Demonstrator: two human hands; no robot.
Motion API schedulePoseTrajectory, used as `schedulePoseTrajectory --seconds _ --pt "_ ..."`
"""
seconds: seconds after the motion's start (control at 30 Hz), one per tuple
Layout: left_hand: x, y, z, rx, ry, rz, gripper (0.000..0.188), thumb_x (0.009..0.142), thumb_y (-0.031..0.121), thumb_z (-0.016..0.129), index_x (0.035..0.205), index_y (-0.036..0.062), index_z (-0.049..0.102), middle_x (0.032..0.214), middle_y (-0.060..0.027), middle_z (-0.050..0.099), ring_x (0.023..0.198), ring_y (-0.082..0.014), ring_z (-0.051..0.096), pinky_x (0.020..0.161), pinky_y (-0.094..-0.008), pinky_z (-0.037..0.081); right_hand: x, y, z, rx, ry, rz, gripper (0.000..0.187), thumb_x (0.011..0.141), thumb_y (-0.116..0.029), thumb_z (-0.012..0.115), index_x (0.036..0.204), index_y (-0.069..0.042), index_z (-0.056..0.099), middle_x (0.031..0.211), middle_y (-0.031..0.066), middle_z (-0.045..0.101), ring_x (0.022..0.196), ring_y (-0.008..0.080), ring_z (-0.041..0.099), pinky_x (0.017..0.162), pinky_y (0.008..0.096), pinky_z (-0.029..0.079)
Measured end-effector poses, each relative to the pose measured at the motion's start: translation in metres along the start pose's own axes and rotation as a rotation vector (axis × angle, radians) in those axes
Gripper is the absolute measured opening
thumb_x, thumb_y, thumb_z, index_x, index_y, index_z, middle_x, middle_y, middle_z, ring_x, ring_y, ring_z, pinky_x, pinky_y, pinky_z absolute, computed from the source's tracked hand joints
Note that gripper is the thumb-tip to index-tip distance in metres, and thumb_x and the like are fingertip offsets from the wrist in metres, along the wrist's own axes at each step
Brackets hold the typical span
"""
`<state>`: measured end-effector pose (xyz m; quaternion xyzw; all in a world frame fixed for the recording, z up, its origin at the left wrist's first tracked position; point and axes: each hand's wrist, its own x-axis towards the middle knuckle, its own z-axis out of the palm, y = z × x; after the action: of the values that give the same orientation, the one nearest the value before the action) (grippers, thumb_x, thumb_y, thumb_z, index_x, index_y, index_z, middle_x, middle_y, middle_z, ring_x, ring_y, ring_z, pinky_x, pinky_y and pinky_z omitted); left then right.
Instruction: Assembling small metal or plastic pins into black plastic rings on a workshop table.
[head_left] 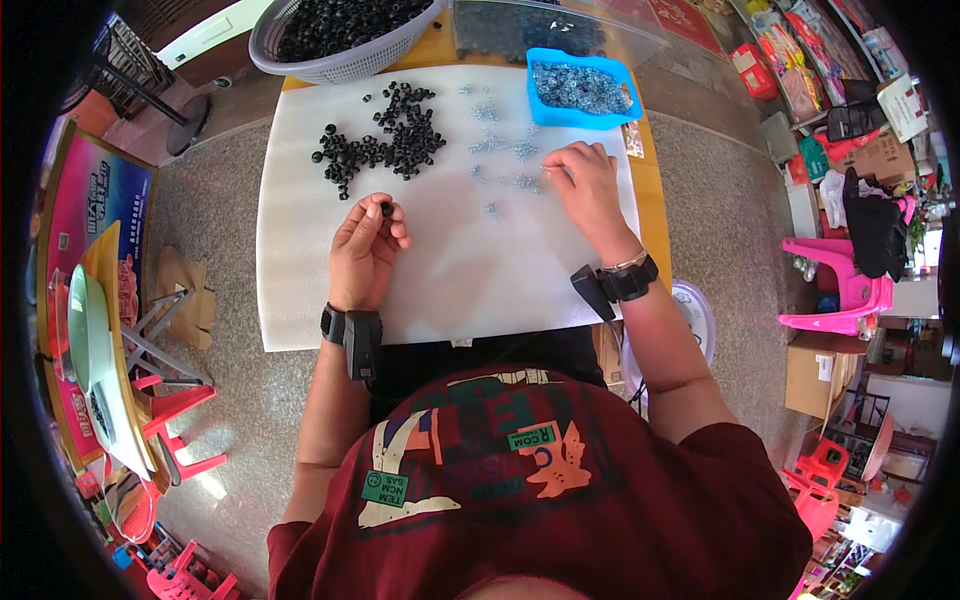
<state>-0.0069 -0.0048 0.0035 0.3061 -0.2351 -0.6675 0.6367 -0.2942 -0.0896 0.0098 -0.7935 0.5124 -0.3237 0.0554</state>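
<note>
Between the thumb and fingers of my left hand (368, 245) I pinch a small black cap (387, 209), held over the white foam sheet (440, 290). Beyond that hand lies a loose spread of similar black caps (400, 135). My right hand (588, 195) is at the right side of the sheet, thumb and forefinger drawn together beside scattered small clear, bluish pieces (524, 150). Whatever sits between those fingertips is too small to name. Just past my right hand stands a bright blue tray (583, 118) filled with more of the clear pieces.
A grey plastic basket (345, 66) heaped with black caps stands at the far left of the table, next to a transparent bin (480, 45). The yellow table edge (652, 200) shows at right. Pink stools (845, 285) and a cardboard box (815, 375) stand on the right.
</note>
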Motion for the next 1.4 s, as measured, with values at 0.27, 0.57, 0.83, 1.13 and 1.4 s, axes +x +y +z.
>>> schedulePoseTrajectory --seconds 0.27,0.57,0.83,1.13,1.4 --pt "-0.005 0.003 0.002 0.082 0.115 -0.033 0.028 0.098 0.021 0.048 0.113 -0.0028 0.053 0.087 -0.0059 0.054 0.071 -0.0108 0.049 0.064 -0.0257 0.045 0.007 -0.061 -0.004 0.227 -0.098 -0.063 0.005 0.083 -0.015 0.062 0.083 -0.01 0.064 0.084 0.0015 0.061 0.083 0.0238 0.052 0.075 0.038 0.036" --pt "-0.004 0.001 -0.008 0.015 -0.001 -0.046 0.024 0.095 0.017 0.053 0.11 -0.0011 0.058 0.086 -0.0056 0.062 0.069 -0.0115 0.058 0.063 -0.0259 0.05 0.019 -0.149 0.025 0.354 -0.206 -0.302 0.008 0.086 -0.015 0.058 0.082 -0.009 0.061 0.08 0.0037 0.058 0.082 0.0244 0.051 0.074 0.0385 0.034" --pt "-0.006 0.001 0.001 0.119 0.016 -0.068 0.022 0.093 0.015 0.056 0.107 -0.0013 0.061 0.085 -0.0057 0.064 0.068 -0.0129 0.059 0.064 -0.0257 0.051 0.02 -0.147 0.024 0.25 -0.218 -0.27 0.013 0.084 -0.016 0.06 0.077 -0.008 0.055 0.076 0.0058 0.057 0.077 0.0258 0.051 0.072 0.0384 0.035" --pt "-0.008 0.005 -0.001 0.105 0.012 -0.075 0.022 0.095 0.014 0.053 0.109 -0.002 0.059 0.086 -0.0053 0.062 0.07 -0.012 0.058 0.066 -0.0249 0.051 0.021 -0.135 0.028 0.614 -0.372 0.264 0.012 0.081 -0.016 0.066 0.079 -0.007 0.059 0.072 0.0067 0.058 0.076 0.0246 0.054 0.071 0.038 0.038" --pt "-0.005 0.005 0.001 0.006 0.052 -0.051 0.021 0.096 0.012 0.05 0.11 -0.0022 0.057 0.089 -0.0062 0.06 0.073 -0.0117 0.058 0.069 -0.0253 0.052 0.048 -0.101 0.067 -0.003 -0.105 -0.174 0.006 0.078 -0.012 0.065 0.081 -0.009 0.06 0.079 0.0068 0.059 0.081 0.0257 0.056 0.075 0.039 0.04"
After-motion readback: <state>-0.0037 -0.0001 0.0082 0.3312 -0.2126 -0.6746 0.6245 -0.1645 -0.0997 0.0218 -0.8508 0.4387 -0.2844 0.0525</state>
